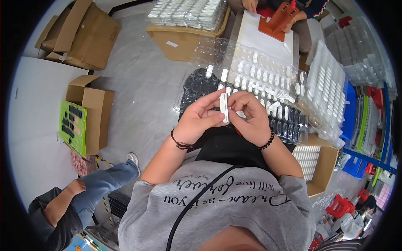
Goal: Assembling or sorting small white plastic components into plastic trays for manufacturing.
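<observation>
My left hand [199,119] and my right hand [248,117] meet in front of me and both pinch one small white oblong plastic part [224,108], held upright between the fingertips. Just beyond the hands lies a black blister tray [197,85] with rows of pockets. Several more white oblong parts [255,79] lie loose or in clear trays on top of it. A dark cord bracelet circles my left wrist and a black bead bracelet my right.
Stacks of clear trays filled with white parts [324,90] stand at the right. A cardboard box [178,35] topped with filled trays sits ahead. Another person's hands [289,16] work at an orange fixture. An open carton [90,113] holds a green tray. A seated person [79,196] is lower left.
</observation>
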The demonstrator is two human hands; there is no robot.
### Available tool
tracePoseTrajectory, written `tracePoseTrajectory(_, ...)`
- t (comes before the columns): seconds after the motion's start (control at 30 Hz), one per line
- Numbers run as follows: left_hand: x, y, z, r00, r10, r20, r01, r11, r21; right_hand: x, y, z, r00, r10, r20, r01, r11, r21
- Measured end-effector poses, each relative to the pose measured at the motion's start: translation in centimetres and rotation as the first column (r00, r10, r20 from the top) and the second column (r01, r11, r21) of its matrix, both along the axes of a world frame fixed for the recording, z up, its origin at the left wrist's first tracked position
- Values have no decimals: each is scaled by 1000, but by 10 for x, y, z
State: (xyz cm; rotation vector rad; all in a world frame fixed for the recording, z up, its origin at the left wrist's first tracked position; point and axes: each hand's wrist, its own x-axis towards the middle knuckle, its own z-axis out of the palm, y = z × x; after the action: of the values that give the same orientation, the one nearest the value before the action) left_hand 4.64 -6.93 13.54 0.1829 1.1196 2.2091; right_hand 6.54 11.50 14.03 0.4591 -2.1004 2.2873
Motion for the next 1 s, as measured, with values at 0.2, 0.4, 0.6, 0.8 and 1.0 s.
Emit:
tracePoseTrajectory(0.2, 1, 5, 1, 1000, -7, 2, 7, 1000, 1, 3, 1, -3, 998, -55, -33, 56, 998, 23)
tracePoseTrajectory(0.4, 3, 8, 4, 998, 60, 11, -60, 998, -4, 3, 0, 1, 993, -107, -57, 96, 982, -164)
tracePoseTrajectory(0.6, 3, 12, -17, 888, 268, -375, -306, 951, -47, 9, 3, 3, 984, -26, 177, 81, 947, -311)
tracePoseTrajectory(0.8, 9, 21, -5, 901, 292, -321, -282, 956, 77, 9, -5, -1, 980, -63, 188, 116, 950, -291)
tracePoseTrajectory(1.0, 6, 20, -12, 869, 301, -392, -335, 942, -19, 9, -7, -8, 991, -59, 123, 87, 968, -235)
